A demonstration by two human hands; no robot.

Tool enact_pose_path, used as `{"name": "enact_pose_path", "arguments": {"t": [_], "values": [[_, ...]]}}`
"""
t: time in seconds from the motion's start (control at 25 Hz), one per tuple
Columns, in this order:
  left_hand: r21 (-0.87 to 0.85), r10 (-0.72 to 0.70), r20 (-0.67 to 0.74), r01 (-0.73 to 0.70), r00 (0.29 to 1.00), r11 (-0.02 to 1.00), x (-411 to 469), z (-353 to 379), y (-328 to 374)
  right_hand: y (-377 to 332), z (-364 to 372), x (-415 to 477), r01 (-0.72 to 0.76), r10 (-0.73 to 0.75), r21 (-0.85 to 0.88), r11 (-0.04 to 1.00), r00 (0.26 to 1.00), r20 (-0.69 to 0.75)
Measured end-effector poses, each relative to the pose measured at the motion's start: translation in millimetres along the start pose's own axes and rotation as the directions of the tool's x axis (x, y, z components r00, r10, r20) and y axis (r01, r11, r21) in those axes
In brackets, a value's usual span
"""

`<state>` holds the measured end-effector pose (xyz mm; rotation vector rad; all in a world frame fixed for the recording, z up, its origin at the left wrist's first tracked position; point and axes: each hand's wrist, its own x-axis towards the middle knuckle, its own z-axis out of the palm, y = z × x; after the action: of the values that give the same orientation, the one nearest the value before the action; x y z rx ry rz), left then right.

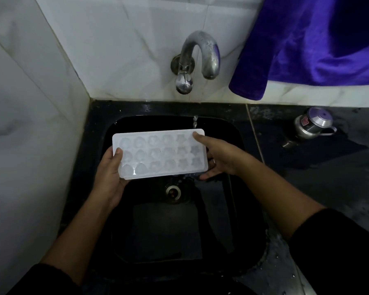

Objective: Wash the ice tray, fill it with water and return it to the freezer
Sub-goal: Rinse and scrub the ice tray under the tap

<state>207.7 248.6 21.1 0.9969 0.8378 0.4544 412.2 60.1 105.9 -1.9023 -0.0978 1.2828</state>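
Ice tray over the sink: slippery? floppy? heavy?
Likely slippery: water falls onto the tray at its far right corner. Probably fairly stiff: it spans from left hand to right hand without visible sag. Likely light: thin white plastic.

The ice tray [160, 154] is milky, translucent plastic, wet and shining. The tap [200, 52] is dull metal, spotted and stained. White wall tiles [126, 28] look glazed and smooth, the black sink [168, 231] glossy. The purple cloth [307, 50] is plush, the small lidded pot [313, 123] polished steel, and the dark desk [328, 177] wet, mottled stone.
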Motion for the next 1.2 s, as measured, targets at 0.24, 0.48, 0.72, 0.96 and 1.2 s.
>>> {"name": "enact_pose_path", "arguments": {"t": [0.24, 0.48, 0.72, 0.96, 1.2], "values": [[0.196, 0.079, 0.061, -0.089, 0.995, 0.977, -42, 30, 39, 12, 12, -39, 0.243, -0.197, 0.274, 0.931, 0.963, -0.184], [0.143, 0.063, 0.047, -0.069, 0.997, 0.987, -72, 53, 67, 10, 15, -75, 0.470, -0.381, 0.290, 0.834, 0.870, -0.313], [0.021, 0.151, 0.006, -0.151, 0.989, 0.988, -104, 77, 106, -13, 7, -113, 0.643, -0.572, 0.186, 0.743, 0.754, -0.324], [-0.195, 0.291, -0.009, -0.287, 0.957, 0.938, -108, 66, 97, 1, 2, -111, 0.804, -0.712, 0.168, 0.571, 0.587, -0.385], [-0.098, 0.011, -0.020, -0.013, 1.000, 0.995, -102, 43, 42, 51, 21, -83, 0.562, -0.488, 0.284, 0.777, 0.823, -0.291]]}}
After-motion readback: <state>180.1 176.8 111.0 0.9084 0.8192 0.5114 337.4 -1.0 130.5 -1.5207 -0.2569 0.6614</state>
